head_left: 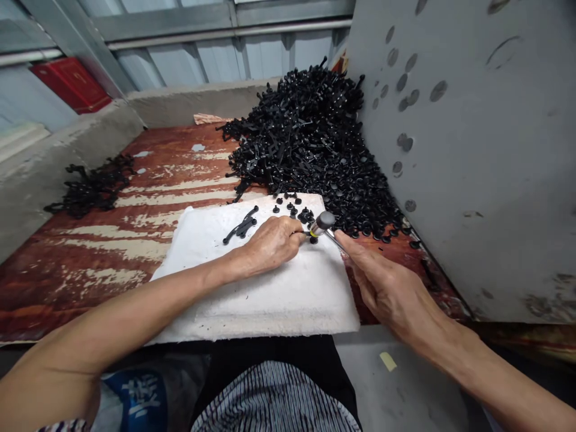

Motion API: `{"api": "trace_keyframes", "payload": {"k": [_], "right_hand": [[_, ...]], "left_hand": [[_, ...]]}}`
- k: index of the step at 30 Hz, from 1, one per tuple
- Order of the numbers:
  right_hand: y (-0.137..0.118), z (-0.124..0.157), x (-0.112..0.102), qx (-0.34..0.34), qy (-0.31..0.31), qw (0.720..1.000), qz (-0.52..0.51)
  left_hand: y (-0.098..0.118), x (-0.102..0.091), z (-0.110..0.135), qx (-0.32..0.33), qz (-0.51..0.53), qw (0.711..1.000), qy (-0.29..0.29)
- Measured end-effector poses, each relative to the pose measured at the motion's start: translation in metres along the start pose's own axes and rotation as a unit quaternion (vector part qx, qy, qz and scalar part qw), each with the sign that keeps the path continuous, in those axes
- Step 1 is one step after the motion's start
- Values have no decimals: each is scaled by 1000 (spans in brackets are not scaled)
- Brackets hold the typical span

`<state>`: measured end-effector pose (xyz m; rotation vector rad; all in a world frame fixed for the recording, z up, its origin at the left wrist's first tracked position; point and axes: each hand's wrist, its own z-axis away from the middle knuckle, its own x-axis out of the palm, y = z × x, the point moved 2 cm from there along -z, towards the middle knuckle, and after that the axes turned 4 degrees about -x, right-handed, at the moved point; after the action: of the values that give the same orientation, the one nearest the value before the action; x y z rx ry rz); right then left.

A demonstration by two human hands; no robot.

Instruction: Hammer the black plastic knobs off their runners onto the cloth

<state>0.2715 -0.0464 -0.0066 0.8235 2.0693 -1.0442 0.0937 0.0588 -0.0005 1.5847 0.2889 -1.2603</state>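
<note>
Lying at frame centre on the white pad, a small black part is pinched by left hand fingers; right hand, fingers closed round a hammer, poises its head directly above, handle running lower right.

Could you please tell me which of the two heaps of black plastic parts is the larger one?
The big heap at the back right, against the grey panel; the small heap lies alone at the far left.

White characters printed on blue cloth, low and well left of the gripping hands, too cut off and blurred to read. No other lettering, numbers or brand marks legible anywhere.
</note>
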Motion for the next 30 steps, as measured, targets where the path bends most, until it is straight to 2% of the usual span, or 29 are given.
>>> {"api": "trace_keyframes", "payload": {"k": [2, 5, 6, 7, 10, 14, 15, 17, 18, 19, 21, 24, 25, 27, 28, 30], "right_hand": [[1, 2, 1, -9, -6, 1000, -3], [-3, 1, -6, -8, 90, 996, -4], [-3, 0, -7, -11, 103, 995, 2], [-4, 0, -7, -17, 95, 995, 9], [-1, -1, 1, -34, -9, 999, 11], [3, 1, 1, 9, 101, 995, 3], [3, 2, 1, 9, 95, 995, 7], [3, 2, 5, -9, 21, 1000, 0], [4, 3, 7, -7, 3, 1000, -7], [5, 4, 7, 9, 8, 1000, -14], [6, 8, 6, 30, 73, 997, 1], [8, 11, 10, -17, 21, 1000, -10], [10, 11, 10, 8, 2, 999, -37], [14, 9, 7, 80, 57, 994, -50], [16, 7, 6, 124, 82, 987, -58], [19, 5, 5, 203, 124, 966, -100]], "left_hand": [[0, 1, 1, -2, -3, 1000, 3], [-1, 1, 1, 3, -10, 1000, 5], [-1, 2, 1, 4, -12, 1000, 7], [-1, 2, 1, 4, -13, 1000, 9], [-1, 4, 1, -1, -16, 1000, 10], [-1, 4, 1, 11, -36, 999, 17], [-1, 4, 1, 10, -44, 999, 19], [-2, 4, 1, -2, -60, 998, 19], [-2, 5, 1, -10, -66, 998, 18], [-1, 7, 2, -15, -70, 997, 18], [1, 11, 3, -19, -70, 997, 23], [2, 13, 5, -13, -69, 997, 20], [-1, 9, 6, -6, -72, 997, 13], [-12, -15, 8, -2, -79, 997, 14], [-21, -34, 11, -12, -83, 996, 36], [-43, -85, 20, -65, -116, 982, 137]]}}
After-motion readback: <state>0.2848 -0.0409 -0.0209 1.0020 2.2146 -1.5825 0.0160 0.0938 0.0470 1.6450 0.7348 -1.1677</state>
